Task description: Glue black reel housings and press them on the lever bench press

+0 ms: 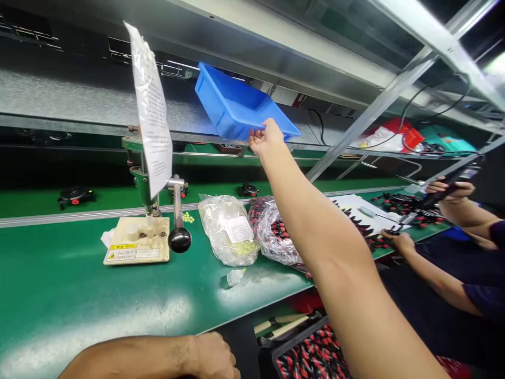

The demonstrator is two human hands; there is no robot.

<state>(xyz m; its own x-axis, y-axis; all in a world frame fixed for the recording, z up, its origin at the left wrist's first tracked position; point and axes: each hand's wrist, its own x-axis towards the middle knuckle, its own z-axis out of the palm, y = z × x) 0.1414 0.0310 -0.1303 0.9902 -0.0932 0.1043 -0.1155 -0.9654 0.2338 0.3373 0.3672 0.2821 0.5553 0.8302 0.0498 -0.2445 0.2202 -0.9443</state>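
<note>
And there it is, my right hand (268, 138) up at the shelf, fingers closed narrow on the near rim of the blue plastic bin (246, 108), thumb over the edge and the other fingertips curled beneath. The bin sits tilted, its front reaching out past the lip of the metal shelf (183, 116). I'd call this the gripping step, with the bin's weight seemingly shared between hand and shelf; any shift from here would call for a firm pinch, a level wrist and care about that overhang. Down at the bottom edge, my left hand (215, 355) hangs low by the green workbench (189, 310), fingers bent and partly cut off, so I can't tell whether they hold anything. Further out, left of the bin, stands the hand-lever press (144, 181) with its black ball knob (180, 240), and a plastic-sleeved sheet (152, 116) upright in front of it. Below the bin lie a labelled clear bag (226, 231), a bag of red-and-black parts (276, 239) just beside it, and a small bottle (234, 277) on its side. Off right, a co-worker's hands (453, 190) work at a dark tool.
</note>
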